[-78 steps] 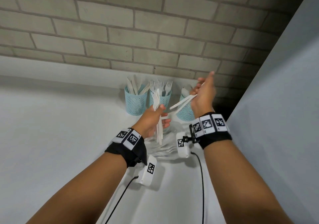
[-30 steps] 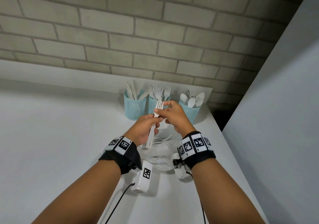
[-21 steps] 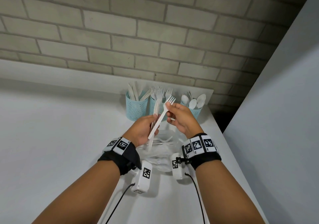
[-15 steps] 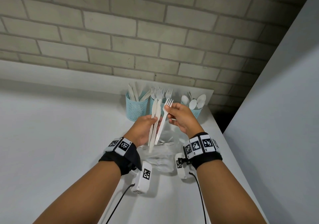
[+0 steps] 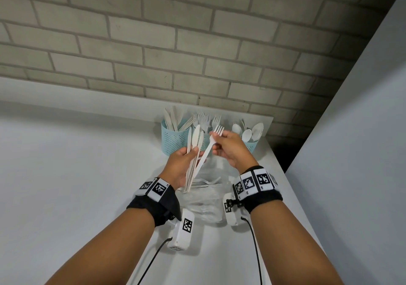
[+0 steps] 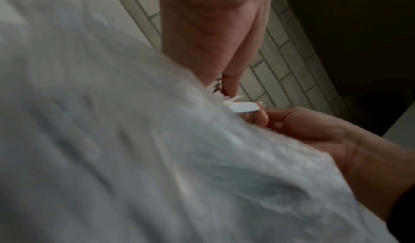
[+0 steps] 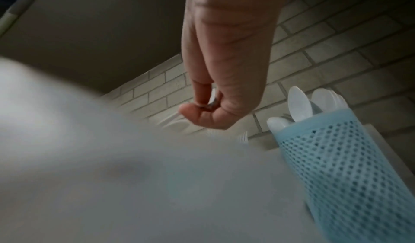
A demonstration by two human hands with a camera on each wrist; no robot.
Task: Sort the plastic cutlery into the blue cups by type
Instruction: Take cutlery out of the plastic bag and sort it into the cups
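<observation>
Three blue mesh cups stand against the brick wall: the left cup (image 5: 175, 140) holds knives, the middle cup (image 5: 206, 138) forks, and the right cup (image 5: 250, 146) (image 7: 336, 158) spoons. My left hand (image 5: 191, 152) grips a bundle of white plastic knives (image 5: 195, 137) upright in front of the middle cup. My right hand (image 5: 216, 144) (image 7: 202, 104) pinches a white fork (image 5: 208, 150) near its head. The fork's tines point up toward the middle cup and its handle slants down across the bundle. Both wrist views are largely covered by a blurred plastic bag (image 6: 134, 158).
A clear plastic bag (image 5: 206, 199) with more white cutlery lies on the white table (image 5: 77, 174) under my hands. A grey panel (image 5: 351, 152) closes off the right side, just past the table's right edge (image 5: 283, 174). Cables trail from both wrist cameras toward me.
After leaving spoons at the right cup, my right hand came back to the left hand's bundle. It drew one fork out and now holds it slanted beside the knives.
</observation>
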